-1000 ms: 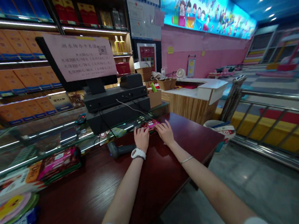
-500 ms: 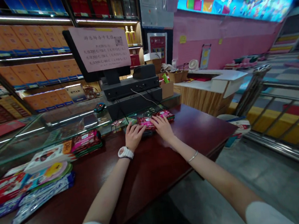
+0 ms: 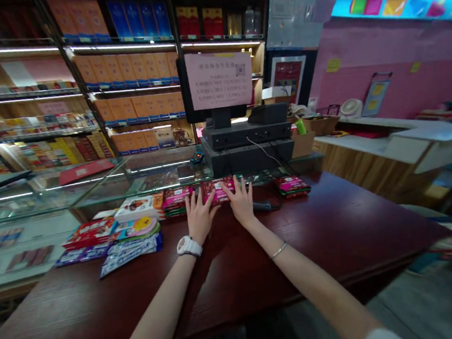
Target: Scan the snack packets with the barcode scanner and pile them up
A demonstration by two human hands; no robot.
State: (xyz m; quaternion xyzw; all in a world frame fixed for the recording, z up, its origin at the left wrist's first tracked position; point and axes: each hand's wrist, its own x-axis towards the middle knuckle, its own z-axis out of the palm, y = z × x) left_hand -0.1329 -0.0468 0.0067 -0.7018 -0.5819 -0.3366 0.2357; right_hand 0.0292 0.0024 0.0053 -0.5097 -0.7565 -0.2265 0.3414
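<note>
Between my two hands lies a dark-red and pink snack packet (image 3: 216, 187), close to the back edge of the dark wooden table (image 3: 258, 257). My left hand (image 3: 199, 216), with a white watch at the wrist, grips its left side, thumb at the front. At its right side, my right hand (image 3: 242, 204) presses with thumb and fingers. Just left is a stack of similar pink packets (image 3: 176, 200); another such stack (image 3: 291, 185) sits farther right. A dark handheld object (image 3: 265, 205) lies just beyond my right hand. How many packets I hold is unclear.
Left of the pink stack are a white box (image 3: 136, 207), red packets (image 3: 88, 233) and blue-white packets (image 3: 132, 250). Behind the table stand a glass display counter (image 3: 146, 169) and a dark register (image 3: 248, 154) with a paper sign. A wooden counter (image 3: 368, 148) stands right.
My hands have carried the snack packet leftward, away from the right stack and up to the left one. The dark handheld object is now uncovered. The camera view has turned left.
</note>
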